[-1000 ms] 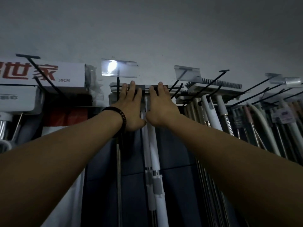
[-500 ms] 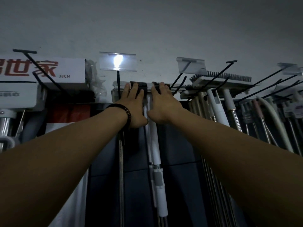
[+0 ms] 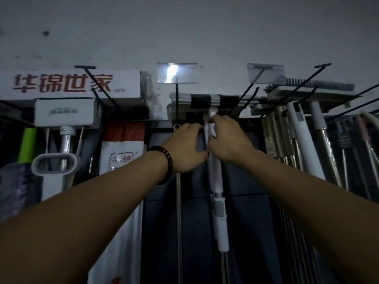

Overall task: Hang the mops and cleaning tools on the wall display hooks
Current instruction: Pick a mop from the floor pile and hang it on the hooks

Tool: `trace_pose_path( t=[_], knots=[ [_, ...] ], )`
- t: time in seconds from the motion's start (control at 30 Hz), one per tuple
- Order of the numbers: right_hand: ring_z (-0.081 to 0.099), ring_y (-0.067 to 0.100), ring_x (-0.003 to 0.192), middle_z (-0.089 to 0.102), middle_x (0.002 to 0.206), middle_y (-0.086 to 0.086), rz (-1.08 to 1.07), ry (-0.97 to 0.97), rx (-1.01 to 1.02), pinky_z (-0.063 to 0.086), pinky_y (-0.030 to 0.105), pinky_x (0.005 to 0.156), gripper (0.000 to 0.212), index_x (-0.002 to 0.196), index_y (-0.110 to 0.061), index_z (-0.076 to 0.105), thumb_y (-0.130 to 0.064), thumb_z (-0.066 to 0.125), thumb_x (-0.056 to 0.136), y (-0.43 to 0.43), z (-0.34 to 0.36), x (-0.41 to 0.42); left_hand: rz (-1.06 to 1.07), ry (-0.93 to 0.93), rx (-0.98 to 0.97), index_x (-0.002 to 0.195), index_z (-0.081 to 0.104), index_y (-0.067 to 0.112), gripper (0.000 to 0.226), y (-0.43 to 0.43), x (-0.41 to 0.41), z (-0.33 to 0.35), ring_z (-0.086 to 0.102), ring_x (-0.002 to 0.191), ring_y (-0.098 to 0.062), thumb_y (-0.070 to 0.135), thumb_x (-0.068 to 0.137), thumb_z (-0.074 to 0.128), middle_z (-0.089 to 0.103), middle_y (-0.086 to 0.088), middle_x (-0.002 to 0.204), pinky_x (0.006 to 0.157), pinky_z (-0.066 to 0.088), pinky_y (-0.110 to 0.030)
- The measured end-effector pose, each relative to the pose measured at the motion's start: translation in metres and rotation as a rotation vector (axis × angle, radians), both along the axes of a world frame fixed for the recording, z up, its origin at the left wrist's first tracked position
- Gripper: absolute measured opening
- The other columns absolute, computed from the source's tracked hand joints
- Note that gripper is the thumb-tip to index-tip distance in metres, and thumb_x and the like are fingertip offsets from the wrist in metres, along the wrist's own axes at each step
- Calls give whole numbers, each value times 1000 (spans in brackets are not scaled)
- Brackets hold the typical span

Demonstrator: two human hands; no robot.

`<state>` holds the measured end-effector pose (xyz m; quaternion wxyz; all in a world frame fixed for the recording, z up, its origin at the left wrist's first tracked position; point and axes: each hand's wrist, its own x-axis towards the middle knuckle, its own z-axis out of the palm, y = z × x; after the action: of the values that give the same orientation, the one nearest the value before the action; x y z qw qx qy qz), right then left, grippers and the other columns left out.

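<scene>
Both hands have dropped from the flat mop head, where their fingers lay spread half a second ago, down to the top of the handle just under it. The right hand point(image 3: 227, 140) now has its fingers curled round the white mop handle point(image 3: 215, 177), one fingertip showing on the handle's near side. The left hand point(image 3: 184, 148) sits just beside it with bent fingers reaching towards the same spot and its thumb tip touching the handle lower down. Whether this hand truly grips cannot be told. A dark bead bracelet point(image 3: 166, 162) circles the left wrist.

The mop hangs upright against the dark panel of the wall display. Its black-and-white striped mop head point(image 3: 205, 101) lies level at the top among the black hooks point(image 3: 244, 101), and the handle runs straight down from it, with a grey collar lower on the shaft. Just left of it a thin steel pole point(image 3: 178, 212) hangs from a long black hook that carries a clear label holder point(image 3: 177, 73).

Further left stands a white box point(image 3: 69, 84) printed with red characters, with boxed and bagged mops under it. To the right a bristle brush point(image 3: 313, 88) rests on top of a row of hanging handles point(image 3: 303, 140), pale and metallic.
</scene>
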<state>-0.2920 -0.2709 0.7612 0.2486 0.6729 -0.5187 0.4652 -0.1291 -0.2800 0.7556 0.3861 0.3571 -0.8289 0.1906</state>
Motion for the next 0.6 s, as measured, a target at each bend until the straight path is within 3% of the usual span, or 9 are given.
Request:
trace_pose_path(
  t=[0.13,0.2,0.27,0.33,0.4,0.47,0.5,0.6],
  knots=[
    [60,34,120,56,141,20,80,-18,29,57,43,95,56,146,-11,52,-17,61,92,16,-25,31,25,21,84,146,47,15,64,22,34,-30,56,127,-21,37,90,70,55,-4,139,100,45,-27],
    [65,30,111,63,130,17,122,-52,49,59,40,90,49,140,-13,56,-20,61,92,27,-37,51,-16,114,138,139,51,18,52,35,55,-42,61,111,-16,29,92,70,60,4,123,90,49,-25],
    [67,20,94,70,109,5,163,-111,60,58,27,76,41,132,-16,62,-22,62,91,39,-45,75,-41,255,182,136,54,22,45,48,80,-51,65,97,-12,24,94,68,64,8,111,78,53,-23],
    [64,9,81,70,102,-1,197,-173,72,44,6,57,32,124,-18,67,-27,63,93,52,-53,102,-83,361,245,137,52,20,42,62,108,-61,69,91,-13,19,97,63,68,3,105,65,52,-20],
    [61,2,73,72,101,2,260,-251,113,38,2,46,26,119,-18,70,-28,62,97,67,-64,131,-85,378,276,138,49,18,39,78,139,-73,71,90,-18,15,99,57,70,-2,104,57,50,-19],
    [66,6,75,73,96,2,298,-305,151,41,3,49,22,113,-17,72,-29,62,98,84,-79,163,-54,359,286,135,49,20,37,97,172,-88,71,86,-14,16,99,57,71,4,98,52,46,-13],
    [70,11,76,75,91,1,321,-323,166,50,10,57,21,111,-18,73,-30,62,97,93,-88,179,-44,359,296,132,50,22,35,106,188,-95,70,84,-12,19,99,58,71,6,95,52,46,-13],
    [75,18,81,77,86,1,412,-386,238,64,40,80,14,101,-23,73,-31,63,96,114,-111,229,-22,383,347,125,52,25,31,133,238,-117,72,80,-11,22,96,60,74,5,89,57,52,-17]
  ],
)
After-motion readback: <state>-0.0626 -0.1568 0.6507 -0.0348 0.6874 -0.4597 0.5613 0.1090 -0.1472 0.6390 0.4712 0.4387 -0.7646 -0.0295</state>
